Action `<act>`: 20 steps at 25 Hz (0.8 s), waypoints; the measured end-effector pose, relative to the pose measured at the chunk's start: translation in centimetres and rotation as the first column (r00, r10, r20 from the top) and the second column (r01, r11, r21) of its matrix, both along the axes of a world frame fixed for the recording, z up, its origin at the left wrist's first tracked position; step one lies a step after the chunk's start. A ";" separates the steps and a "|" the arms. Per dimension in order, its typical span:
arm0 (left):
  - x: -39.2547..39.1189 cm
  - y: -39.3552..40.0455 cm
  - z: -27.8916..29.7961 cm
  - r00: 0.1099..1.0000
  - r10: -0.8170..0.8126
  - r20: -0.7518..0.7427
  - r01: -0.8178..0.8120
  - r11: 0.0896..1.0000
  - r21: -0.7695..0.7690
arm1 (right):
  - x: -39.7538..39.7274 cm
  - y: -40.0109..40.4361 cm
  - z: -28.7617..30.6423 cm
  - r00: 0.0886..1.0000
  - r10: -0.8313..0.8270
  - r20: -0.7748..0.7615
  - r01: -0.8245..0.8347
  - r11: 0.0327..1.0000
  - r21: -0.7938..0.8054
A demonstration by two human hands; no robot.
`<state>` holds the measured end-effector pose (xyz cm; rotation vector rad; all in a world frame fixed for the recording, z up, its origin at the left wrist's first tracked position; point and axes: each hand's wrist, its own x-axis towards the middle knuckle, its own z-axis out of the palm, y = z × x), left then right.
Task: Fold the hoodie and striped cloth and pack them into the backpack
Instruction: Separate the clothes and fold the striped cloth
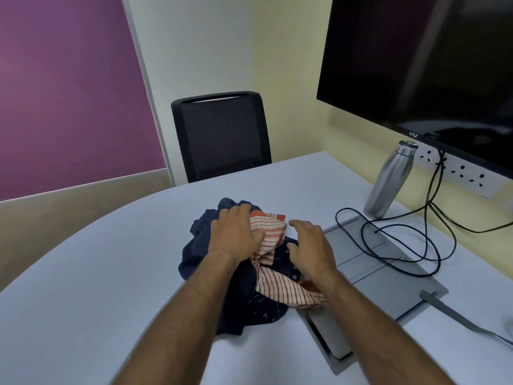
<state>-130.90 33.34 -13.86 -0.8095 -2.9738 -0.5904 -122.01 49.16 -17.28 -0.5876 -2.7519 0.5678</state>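
Note:
A navy hoodie (pixel 244 298) with pale letters lies crumpled in the middle of the white table (pixel 97 287). A red-and-white striped cloth (pixel 280 287) lies bunched on top of it. My left hand (pixel 236 232) rests palm down on the far left of the pile, fingers spread over the hoodie and the cloth's edge. Over the right side of the pile is my right hand (pixel 311 245), its fingers loosely bent and holding nothing. No backpack is in view.
A grey cable hatch (pixel 388 273) is set into the table right of the pile, with black cables (pixel 416 245) looped on it. A steel bottle (pixel 388 182) stands at the back right under a wall screen (pixel 430 65). A black chair (pixel 222 134) stands behind the table.

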 end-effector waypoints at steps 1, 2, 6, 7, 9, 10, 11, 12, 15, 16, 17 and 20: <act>-0.7 0.7 0.0 1.000 0.005 0.029 -0.005 1.000 -0.004 | -0.8 0.4 -0.1 1.000 0.026 0.003 -0.026 1.000 0.004; -1.4 1.3 -0.2 0.999 0.011 0.048 -0.010 1.000 -0.016 | -1.5 0.7 -0.3 0.999 0.046 0.002 -0.046 0.999 0.013; -3.4 2.9 -1.5 0.993 0.026 0.113 -0.021 0.999 -0.046 | -3.9 1.3 -2.1 0.992 0.127 -0.020 -0.127 0.992 -0.001; -4.0 3.2 -2.0 0.992 0.019 0.128 -0.011 0.998 -0.062 | -4.2 1.4 -2.6 0.990 0.132 -0.045 -0.133 0.991 -0.021; -4.9 3.6 -2.5 0.989 -0.008 0.146 0.018 0.997 -0.069 | -4.6 1.5 -3.5 0.991 0.105 -0.088 -0.107 0.994 -0.025; -5.1 3.7 -2.6 0.988 -0.020 0.156 0.028 0.998 -0.052 | -4.6 1.5 -3.9 0.992 0.077 -0.099 -0.080 0.996 -0.031; -5.0 3.8 -2.6 0.985 -0.028 0.168 0.032 0.999 -0.025 | -4.4 1.5 -4.2 0.992 0.046 -0.117 -0.052 0.998 -0.047; -4.9 3.9 -2.6 0.985 -0.035 0.171 0.035 0.999 0.006 | -4.1 1.6 -4.3 0.989 0.021 -0.143 -0.029 0.998 -0.057; -3.8 4.0 -2.4 0.995 -0.059 0.083 0.050 0.993 0.106 | -2.3 1.8 -4.2 0.964 -0.002 -0.267 0.002 1.000 0.000; -3.2 3.9 -2.1 0.996 -0.064 0.062 0.056 0.991 0.119 | -1.6 1.9 -3.9 0.949 -0.003 -0.316 0.009 1.000 0.018; -2.7 3.8 -1.7 0.994 -0.079 0.077 0.070 0.991 0.115 | -0.9 2.0 -3.6 0.931 -0.001 -0.364 0.010 1.000 0.022; -1.0 3.8 -1.0 0.954 -0.180 0.241 0.167 0.983 0.073 | 1.4 1.7 -1.5 0.873 0.076 -0.482 -0.050 0.996 0.068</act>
